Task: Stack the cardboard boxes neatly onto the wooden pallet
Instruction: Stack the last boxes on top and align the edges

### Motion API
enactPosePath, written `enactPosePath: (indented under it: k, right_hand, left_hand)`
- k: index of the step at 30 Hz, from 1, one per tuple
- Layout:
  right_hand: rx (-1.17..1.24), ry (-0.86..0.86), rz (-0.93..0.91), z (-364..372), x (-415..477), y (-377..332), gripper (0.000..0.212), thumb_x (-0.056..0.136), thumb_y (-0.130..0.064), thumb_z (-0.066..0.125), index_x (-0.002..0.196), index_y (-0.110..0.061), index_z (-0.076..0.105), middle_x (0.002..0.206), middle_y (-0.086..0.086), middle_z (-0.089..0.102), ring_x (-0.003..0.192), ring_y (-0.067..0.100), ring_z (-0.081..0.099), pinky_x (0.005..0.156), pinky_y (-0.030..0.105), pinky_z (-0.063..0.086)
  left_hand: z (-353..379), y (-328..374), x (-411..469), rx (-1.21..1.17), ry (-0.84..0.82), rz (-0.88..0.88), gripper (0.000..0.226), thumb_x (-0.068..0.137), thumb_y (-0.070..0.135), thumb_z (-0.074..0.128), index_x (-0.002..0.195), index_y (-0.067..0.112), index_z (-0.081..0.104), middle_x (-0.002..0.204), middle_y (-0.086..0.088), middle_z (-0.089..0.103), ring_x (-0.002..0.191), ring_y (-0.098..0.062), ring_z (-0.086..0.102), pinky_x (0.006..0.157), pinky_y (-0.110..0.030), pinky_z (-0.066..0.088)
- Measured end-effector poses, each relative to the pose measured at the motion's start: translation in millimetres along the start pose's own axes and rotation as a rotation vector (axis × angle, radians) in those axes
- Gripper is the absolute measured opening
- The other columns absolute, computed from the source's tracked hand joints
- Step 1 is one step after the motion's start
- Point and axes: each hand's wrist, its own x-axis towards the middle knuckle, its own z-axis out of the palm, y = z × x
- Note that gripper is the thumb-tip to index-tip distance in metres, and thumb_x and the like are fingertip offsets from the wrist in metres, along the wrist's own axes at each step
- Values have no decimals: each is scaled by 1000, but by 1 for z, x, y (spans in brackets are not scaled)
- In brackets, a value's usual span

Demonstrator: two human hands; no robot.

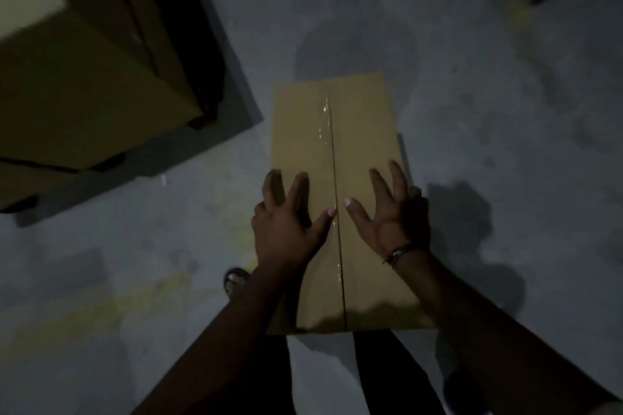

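- The long taped cardboard box sat dead centre on the grey floor, tape seam running 12 to 6
- left hand and right hand were over its near half, fingers splayed and loose, gripping nothing; couldn't tell if the palms actually touched
- stacked boxes were up at 10 o'clock; pallet underneath too dark to make out
- my worry: grabbing from the top only, it'd probably slip or tilt; sandalled foot at 7 o'clock was right beside it
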Motion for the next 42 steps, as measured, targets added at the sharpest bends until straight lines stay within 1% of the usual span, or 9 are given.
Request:
enactPosePath:
  k: [3, 7, 10, 14, 19, 24, 31, 37, 42]
  right_hand:
    - [-27, 12, -94, -47, -16, -88, 79, 86, -78, 33, 147, -29, 45, 165, 1, 21, 131, 38, 42, 106, 52, 38]
    - [-33, 26, -244, -90, -41, -206, 75, 88, -75, 39, 150, -32, 39, 166, 0, 13, 137, 37, 35, 111, 55, 32]
    - [-30, 79, -352, -103, -61, -289, 75, 88, -74, 42, 150, -31, 39, 166, 0, 12, 135, 36, 36, 110, 52, 32]
    - [-29, 106, -485, -94, -89, -389, 78, 87, -76, 39, 151, -31, 38, 166, 0, 11, 135, 36, 35, 109, 52, 35]
    - [67, 69, -676, -70, -122, -496, 76, 88, -72, 45, 151, -30, 40, 165, 0, 13, 136, 34, 35, 109, 51, 38]
    - [76, -16, -832, -53, -139, -584, 74, 90, -72, 42, 152, -33, 34, 166, -5, 6, 140, 29, 28, 114, 51, 31]
    - [70, -84, -984, -25, -126, -690, 70, 89, -72, 43, 149, -35, 39, 165, -4, 12, 140, 29, 31, 113, 53, 32]
    - [116, -123, -1038, -15, -86, -792, 68, 88, -71, 46, 146, -36, 42, 163, -6, 16, 138, 26, 32, 113, 50, 33]
    - [141, -134, -1111, -24, -65, -875, 66, 89, -69, 46, 146, -36, 42, 162, -5, 19, 140, 25, 32, 113, 50, 34]
  left_hand:
    - [-88, -34, -16, 10, 3, -57, 91, 81, 89, 42, 157, 44, 21, 169, -4, 7, 135, -46, 41, 109, -53, 38]
    - [-201, -86, -39, 12, 122, -133, 96, 76, 93, 41, 156, 43, 22, 169, -4, 4, 135, -47, 40, 108, -55, 40]
    - [-269, -135, -57, 3, 223, -187, 98, 74, 94, 41, 156, 43, 23, 170, -2, 1, 137, -46, 38, 110, -54, 37]
    - [-333, -208, -85, -1, 370, -276, 100, 72, 97, 40, 155, 44, 23, 169, -1, 2, 140, -44, 35, 111, -56, 36]
    - [-395, -293, -118, 44, 546, -440, 100, 72, 96, 43, 154, 41, 29, 169, -2, 10, 137, -40, 38, 109, -53, 35]
    - [-440, -350, -142, 51, 663, -625, 95, 73, 93, 47, 152, 43, 33, 169, 1, 13, 139, -38, 37, 111, -54, 32]
    - [-477, -419, -137, 81, 674, -815, 91, 74, 95, 42, 149, 45, 37, 169, 0, 11, 135, -41, 38, 109, -53, 33]
    - [-532, -476, -94, 115, 648, -868, 90, 75, 95, 39, 150, 47, 35, 169, 5, 10, 136, -43, 38, 108, -54, 34]
    - [-589, -517, -64, 126, 698, -903, 90, 75, 95, 42, 150, 47, 35, 169, 7, 10, 137, -41, 38, 108, -53, 35]
